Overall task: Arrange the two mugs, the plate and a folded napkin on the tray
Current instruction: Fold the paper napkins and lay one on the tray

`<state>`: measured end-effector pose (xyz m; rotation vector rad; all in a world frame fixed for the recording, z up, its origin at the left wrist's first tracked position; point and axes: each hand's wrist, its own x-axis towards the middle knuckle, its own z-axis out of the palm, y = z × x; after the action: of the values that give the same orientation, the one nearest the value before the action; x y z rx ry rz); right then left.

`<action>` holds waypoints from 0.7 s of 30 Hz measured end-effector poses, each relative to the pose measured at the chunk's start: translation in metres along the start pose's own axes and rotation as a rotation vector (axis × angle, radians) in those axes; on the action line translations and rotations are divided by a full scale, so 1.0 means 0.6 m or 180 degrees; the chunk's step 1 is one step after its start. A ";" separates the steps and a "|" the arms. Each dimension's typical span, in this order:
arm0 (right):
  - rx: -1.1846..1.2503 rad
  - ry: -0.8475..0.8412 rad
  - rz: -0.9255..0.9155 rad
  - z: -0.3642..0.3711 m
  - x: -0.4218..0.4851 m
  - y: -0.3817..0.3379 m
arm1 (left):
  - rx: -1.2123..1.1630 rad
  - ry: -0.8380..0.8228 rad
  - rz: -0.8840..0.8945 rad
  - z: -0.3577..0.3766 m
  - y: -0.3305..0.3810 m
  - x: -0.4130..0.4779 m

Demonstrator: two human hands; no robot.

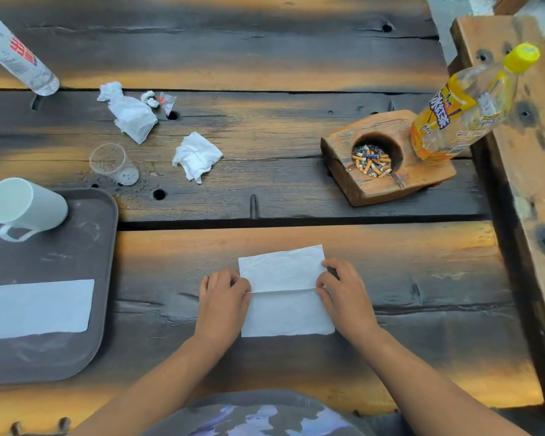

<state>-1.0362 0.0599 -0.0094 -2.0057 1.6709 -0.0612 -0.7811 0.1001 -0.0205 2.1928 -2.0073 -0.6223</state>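
Lying flat on the rough, dark wood table (390,247), a thin white napkin (283,313) shows a crease across its middle. The left hand (224,297) pinches its left edge at the crease, and the right hand (343,291) pinches its right edge, so the hands sit apart with the paper between them. Left of them, a smooth brown tray (85,253) with round corners holds a white mug (29,206) and a second napkin (41,309). Far behind lie crumpled tissues (132,114), a clear cup (114,163), a wooden ashtray (375,190) and a yellow bottle (460,111).
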 end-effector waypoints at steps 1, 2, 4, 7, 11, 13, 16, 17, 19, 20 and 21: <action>0.0000 0.0000 -0.0014 -0.001 0.001 0.000 | -0.0062 -0.0015 -0.0011 -0.002 0.000 0.001; 0.0009 0.0003 -0.0039 -0.002 0.000 -0.001 | -0.0123 -0.0043 -0.0029 -0.005 0.001 0.001; 0.0058 0.0046 -0.0132 -0.006 -0.002 -0.001 | -0.0271 -0.0103 -0.0082 -0.012 0.004 0.003; 0.0191 0.0132 -0.0258 -0.015 -0.008 -0.005 | -0.0555 -0.0070 -0.0106 -0.024 0.008 0.003; 0.0418 0.0150 -0.0193 -0.029 -0.012 -0.013 | -0.0709 -0.0075 -0.0006 -0.046 0.019 0.000; 0.0616 0.0220 -0.0038 -0.036 -0.016 -0.017 | -0.0852 -0.0059 0.0058 -0.057 0.025 0.000; 0.0962 0.0360 0.0168 -0.047 -0.022 -0.023 | -0.1224 -0.0076 0.0135 -0.073 0.028 0.002; 0.1060 0.0392 0.0226 -0.051 -0.024 -0.025 | -0.1435 -0.0073 0.0093 -0.077 0.028 0.003; 0.1283 0.0467 0.0330 -0.062 -0.028 -0.030 | -0.2014 -0.0123 -0.0157 -0.085 0.029 0.001; 0.1435 0.0532 0.0367 -0.067 -0.031 -0.033 | -0.2276 -0.0179 -0.0299 -0.090 0.030 0.000; 0.1602 0.0605 0.0395 -0.073 -0.036 -0.038 | -0.2466 -0.0214 -0.0383 -0.096 0.032 -0.002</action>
<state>-1.0361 0.0663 0.0439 -1.5530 1.6817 -0.5839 -0.7778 0.0879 0.0390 1.8125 -1.3142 -1.2421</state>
